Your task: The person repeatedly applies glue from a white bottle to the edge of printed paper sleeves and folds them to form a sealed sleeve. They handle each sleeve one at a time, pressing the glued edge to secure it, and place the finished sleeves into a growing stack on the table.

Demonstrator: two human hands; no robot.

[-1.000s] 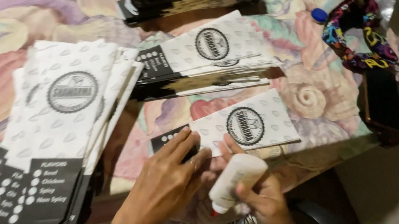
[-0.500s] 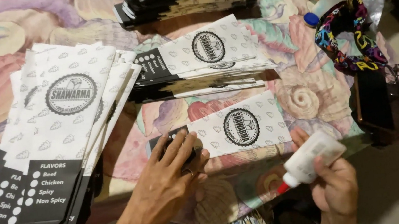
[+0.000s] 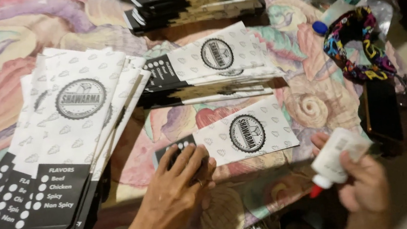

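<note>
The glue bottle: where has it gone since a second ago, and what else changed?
The right hand carried the glue bottle off the paper bag, out to the right and clear of it, nozzle pointing down-left. The left hand stayed pressed flat on the bag's dark end. The bag stacks and the headband did not move.

White-and-black paper sleeves [image 3: 245, 135] lie singly at centre, stacked behind [image 3: 208, 61] and fanned left [image 3: 66, 137].

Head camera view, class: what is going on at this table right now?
A person's left hand presses flat on the black end of a single white paper sleeve lying on a patterned cloth. The right hand holds a white glue bottle, red tip down, off to the side. Stacks of like sleeves lie around.
</note>
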